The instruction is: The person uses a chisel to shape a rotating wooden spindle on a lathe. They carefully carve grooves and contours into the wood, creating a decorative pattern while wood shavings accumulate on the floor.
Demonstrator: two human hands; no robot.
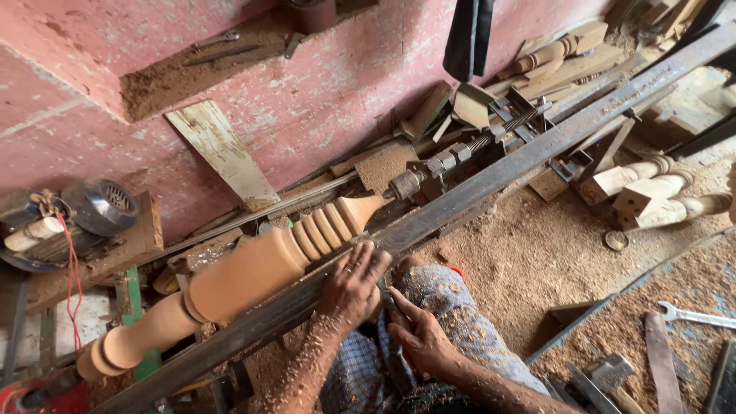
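Note:
A long turned wooden leg (245,272) with rings and bulges is mounted on a lathe, its pointed end against the metal tailstock (429,172). A long steel tool rest bar (491,172) runs diagonally in front of it. My left hand (353,285) lies on the bar beside the ringed part, fingers curled over a turning tool. My right hand (420,337) is lower, gripping the tool's handle (397,314) near my lap. Wood shavings stick to both forearms.
An electric motor (73,222) sits at the left by the pink wall. Finished turned legs (659,195) lie on sawdust at right. A wrench (698,316) and metal tools (613,379) lie at lower right. Wood offcuts (560,57) are piled at the top right.

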